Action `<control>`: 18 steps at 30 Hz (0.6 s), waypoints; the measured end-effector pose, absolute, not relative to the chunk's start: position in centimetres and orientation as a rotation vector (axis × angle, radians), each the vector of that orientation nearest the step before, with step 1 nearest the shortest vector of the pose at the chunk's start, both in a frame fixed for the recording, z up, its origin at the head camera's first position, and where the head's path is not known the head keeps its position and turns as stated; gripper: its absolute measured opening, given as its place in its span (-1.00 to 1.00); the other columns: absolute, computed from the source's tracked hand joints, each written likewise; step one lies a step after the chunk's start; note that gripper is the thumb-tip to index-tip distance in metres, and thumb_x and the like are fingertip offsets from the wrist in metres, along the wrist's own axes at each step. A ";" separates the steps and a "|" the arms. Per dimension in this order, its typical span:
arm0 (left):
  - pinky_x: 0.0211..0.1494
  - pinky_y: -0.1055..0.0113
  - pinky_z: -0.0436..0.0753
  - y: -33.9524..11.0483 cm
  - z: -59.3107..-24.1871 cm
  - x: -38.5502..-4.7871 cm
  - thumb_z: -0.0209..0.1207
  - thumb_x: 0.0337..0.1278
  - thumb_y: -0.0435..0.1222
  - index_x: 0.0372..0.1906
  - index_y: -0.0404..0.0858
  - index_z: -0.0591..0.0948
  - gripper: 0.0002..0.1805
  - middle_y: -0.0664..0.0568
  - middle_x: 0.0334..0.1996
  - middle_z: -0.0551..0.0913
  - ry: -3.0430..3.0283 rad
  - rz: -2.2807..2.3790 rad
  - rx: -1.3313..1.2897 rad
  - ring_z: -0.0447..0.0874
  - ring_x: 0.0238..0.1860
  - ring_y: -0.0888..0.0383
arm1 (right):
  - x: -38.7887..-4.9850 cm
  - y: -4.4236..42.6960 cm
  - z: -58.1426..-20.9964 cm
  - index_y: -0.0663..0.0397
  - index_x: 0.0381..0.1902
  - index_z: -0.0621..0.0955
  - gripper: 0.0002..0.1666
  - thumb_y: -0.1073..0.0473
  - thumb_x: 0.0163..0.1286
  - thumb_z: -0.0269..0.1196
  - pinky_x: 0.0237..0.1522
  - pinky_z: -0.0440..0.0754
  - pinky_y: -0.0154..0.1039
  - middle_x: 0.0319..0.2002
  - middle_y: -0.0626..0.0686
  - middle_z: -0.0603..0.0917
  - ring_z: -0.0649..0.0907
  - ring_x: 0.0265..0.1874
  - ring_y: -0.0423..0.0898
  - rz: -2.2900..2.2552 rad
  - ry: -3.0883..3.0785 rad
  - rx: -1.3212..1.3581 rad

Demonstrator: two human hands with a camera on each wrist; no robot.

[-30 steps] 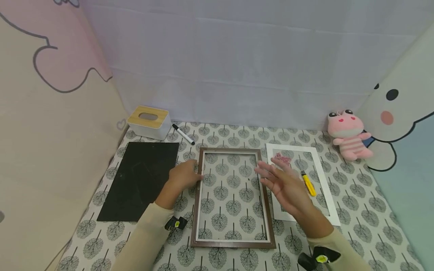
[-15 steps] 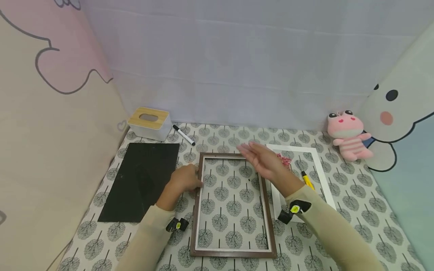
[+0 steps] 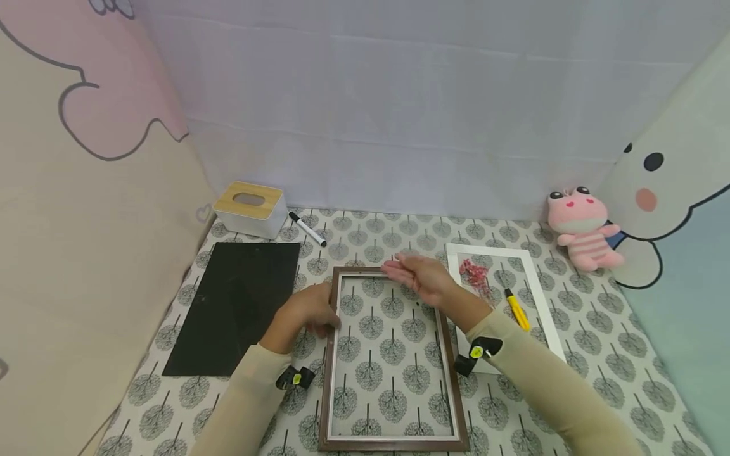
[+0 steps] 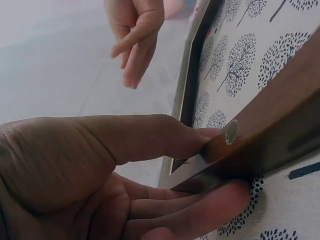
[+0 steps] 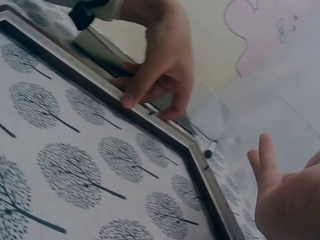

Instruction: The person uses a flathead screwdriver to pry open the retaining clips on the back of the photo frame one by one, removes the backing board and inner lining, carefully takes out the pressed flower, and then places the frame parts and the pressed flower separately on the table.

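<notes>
A brown picture frame (image 3: 393, 445) with a thin pale inner edge lies in the middle of the head view, and the tree-print cloth shows through it. My left hand (image 3: 308, 310) pinches its left side, thumb over the wood and fingers against the outer face, as the left wrist view shows. Near the far right corner hovers my right hand (image 3: 419, 277), fingers extended and holding nothing; it looks apart from the wood in the right wrist view. A black rectangular board (image 3: 234, 304) lies left of the left hand.
Right of the frame lies a white mat border (image 3: 538, 285), with a pink dried flower sprig (image 3: 474, 273) and a yellow utility knife (image 3: 517, 310) within its outline. At the back are a tissue box (image 3: 251, 209), a marker (image 3: 308, 229) and a pink frog plush (image 3: 582, 228).
The picture frame has shifted toward me, its near edge now lower in the head view. My right hand has swung left from the frame's right side to its far edge.
</notes>
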State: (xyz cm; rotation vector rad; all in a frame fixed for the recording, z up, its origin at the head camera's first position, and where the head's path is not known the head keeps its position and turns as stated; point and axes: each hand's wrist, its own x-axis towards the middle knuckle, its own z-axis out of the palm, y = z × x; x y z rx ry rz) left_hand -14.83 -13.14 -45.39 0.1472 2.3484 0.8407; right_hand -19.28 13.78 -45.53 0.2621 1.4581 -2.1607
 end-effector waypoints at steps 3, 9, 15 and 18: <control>-0.57 0.28 0.64 -13.3 -45.5 -14.9 0.45 0.15 -0.38 -0.38 -0.31 0.62 -0.81 -0.08 -0.62 0.77 2.348 0.838 0.154 0.80 -0.59 0.00 | -19.0 13.1 -45.9 0.43 0.59 0.18 -0.40 0.20 0.77 -0.10 0.07 0.75 -0.38 0.35 0.36 0.58 0.86 -0.12 -0.18 -2.125 1.470 0.245; -0.56 0.26 0.67 -13.3 -45.7 -14.9 0.42 0.13 -0.40 -0.43 -0.31 0.64 -0.85 -0.11 -0.61 0.77 2.316 0.861 0.176 0.79 -0.59 -0.01 | -19.0 12.7 -46.1 0.40 0.52 0.27 -0.44 0.17 0.75 -0.04 -0.05 0.77 -0.42 0.01 0.17 0.78 0.84 -0.18 -0.17 -2.141 1.373 0.327; -0.60 0.28 0.59 -13.4 -45.9 -14.5 0.29 0.15 -0.45 -0.26 -0.35 0.49 -0.83 -0.16 -0.60 0.73 2.282 0.948 0.224 0.67 -0.65 0.02 | -18.8 13.0 -45.7 0.32 0.30 0.44 -0.64 0.21 0.74 -0.05 0.01 0.75 -0.43 -0.09 0.09 0.78 0.79 -0.15 -0.17 -2.200 1.178 0.323; -0.59 0.26 0.60 -13.7 -45.9 -14.2 0.26 0.20 -0.45 -0.13 -0.35 0.38 -0.72 -0.17 -0.58 0.70 2.278 0.992 0.214 0.67 -0.65 -0.01 | -18.6 13.1 -45.4 0.31 0.37 0.38 -0.61 0.22 0.75 -0.09 0.02 0.71 -0.46 0.04 0.09 0.72 0.73 -0.11 -0.18 -2.214 1.102 0.275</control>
